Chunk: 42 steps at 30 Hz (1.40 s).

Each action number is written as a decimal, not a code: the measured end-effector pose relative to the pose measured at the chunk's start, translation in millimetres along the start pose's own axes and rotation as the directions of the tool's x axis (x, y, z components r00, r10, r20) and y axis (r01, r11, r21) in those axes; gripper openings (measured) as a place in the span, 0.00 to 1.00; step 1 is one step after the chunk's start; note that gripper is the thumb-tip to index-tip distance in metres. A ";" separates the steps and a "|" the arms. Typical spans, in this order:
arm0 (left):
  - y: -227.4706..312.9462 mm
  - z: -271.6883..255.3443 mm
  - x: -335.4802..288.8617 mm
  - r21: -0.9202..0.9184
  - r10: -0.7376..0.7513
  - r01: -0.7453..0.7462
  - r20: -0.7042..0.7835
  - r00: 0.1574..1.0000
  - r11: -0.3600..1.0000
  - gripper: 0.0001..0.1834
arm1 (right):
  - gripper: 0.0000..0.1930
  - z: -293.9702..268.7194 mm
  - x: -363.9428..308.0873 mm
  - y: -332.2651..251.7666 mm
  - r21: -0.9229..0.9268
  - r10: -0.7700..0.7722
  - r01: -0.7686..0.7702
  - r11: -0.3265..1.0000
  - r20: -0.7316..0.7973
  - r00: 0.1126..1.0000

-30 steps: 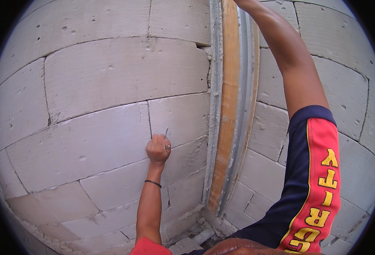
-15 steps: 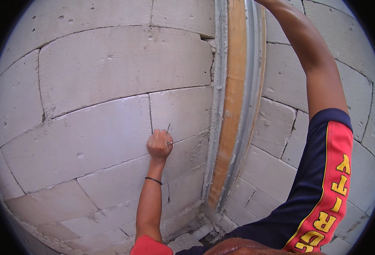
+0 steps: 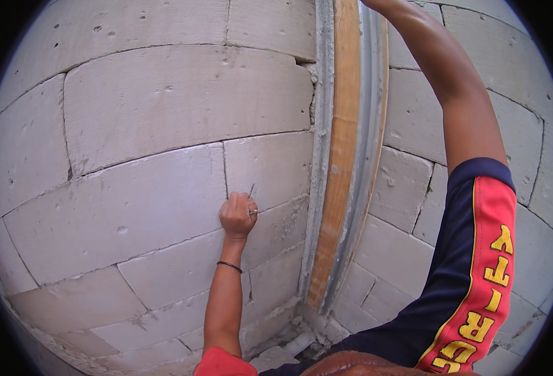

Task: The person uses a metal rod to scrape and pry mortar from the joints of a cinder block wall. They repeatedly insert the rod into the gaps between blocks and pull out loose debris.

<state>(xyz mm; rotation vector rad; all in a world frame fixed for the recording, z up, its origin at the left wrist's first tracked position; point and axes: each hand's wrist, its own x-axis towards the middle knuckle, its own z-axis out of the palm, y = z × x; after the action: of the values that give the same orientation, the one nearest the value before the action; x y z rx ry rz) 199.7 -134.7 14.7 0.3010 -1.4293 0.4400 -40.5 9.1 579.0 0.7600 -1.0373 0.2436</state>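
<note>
My left hand (image 3: 237, 215) is closed in a fist, wearing a dark band at the wrist, in front of the pale block wall (image 3: 132, 188). A thin grey metal piece (image 3: 252, 188), like a nail or bent wire, sticks up out of the fist, and a bit of metal also shows at the finger side. Its exact kind is too small to make out. My right arm stretches up to the top edge, where only the base of my right hand (image 3: 380, 4) shows beside the upright channel; its fingers are out of sight.
A wooden board (image 3: 337, 163) stands upright in the corner between grey metal channel edges (image 3: 365, 144). To the right, another block wall (image 3: 408, 188) meets it. Rubble and broken block pieces (image 3: 298, 343) lie at the foot of the corner.
The view has shifted slightly, so the wall sits a little lower in the picture. My right arm appears slightly further left at the top; my left fist keeps its grip.
</note>
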 end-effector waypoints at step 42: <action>5.7 0.0 6.0 0.040 0.042 -0.041 -0.024 0.999 0.998 0.06 | 0.10 -31.2 91.5 -12.4 -0.305 -0.355 0.318 0.898 -0.071 0.932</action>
<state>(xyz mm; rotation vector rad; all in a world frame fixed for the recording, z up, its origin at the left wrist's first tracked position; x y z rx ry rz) 197.6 -128.9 20.3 0.2971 -1.4054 0.5045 33.8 6.2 641.9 0.6358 -0.7831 -0.1577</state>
